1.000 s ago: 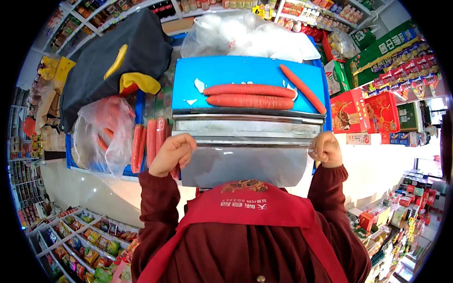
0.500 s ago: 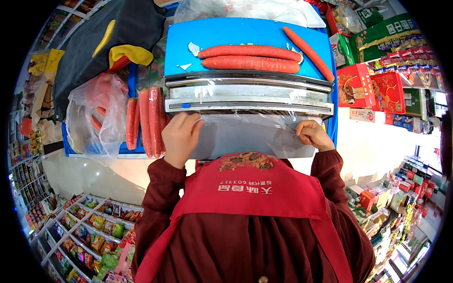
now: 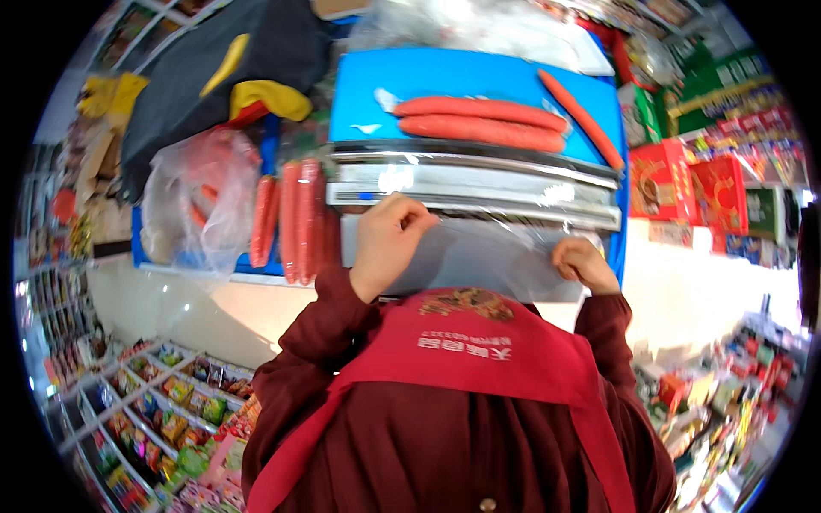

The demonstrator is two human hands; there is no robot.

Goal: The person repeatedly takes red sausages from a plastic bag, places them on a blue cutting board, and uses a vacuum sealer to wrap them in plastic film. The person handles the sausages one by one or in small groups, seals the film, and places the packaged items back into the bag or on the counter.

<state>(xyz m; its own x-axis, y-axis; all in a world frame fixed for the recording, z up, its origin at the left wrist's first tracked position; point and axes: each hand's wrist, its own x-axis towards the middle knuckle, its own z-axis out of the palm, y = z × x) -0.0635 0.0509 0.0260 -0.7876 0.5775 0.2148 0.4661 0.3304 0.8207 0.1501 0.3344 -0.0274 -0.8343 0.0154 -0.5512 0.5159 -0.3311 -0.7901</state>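
Note:
A sheet of clear cling film (image 3: 479,252) stretches from a metal film dispenser (image 3: 475,184) toward my chest. My left hand (image 3: 386,239) pinches the film's left edge. My right hand (image 3: 584,263) grips its right edge. Both hands are just below the dispenser. Behind it lies a blue board (image 3: 428,73) with two long red sausages (image 3: 479,118) side by side and a third sausage (image 3: 581,120) slanted at the right. Several wrapped sausages (image 3: 295,218) lie to the left of my left hand.
A clear plastic bag (image 3: 201,201) with more sausages sits at the left, a dark bag with yellow parts (image 3: 205,77) behind it. Red boxes (image 3: 697,188) stand at the right. Shelves of packaged goods (image 3: 162,402) run below the white counter edge (image 3: 188,308).
Both hands have drawn the film farther out of the dispenser toward my body. The view has shifted slightly, so the board and sausages sit higher in the picture.

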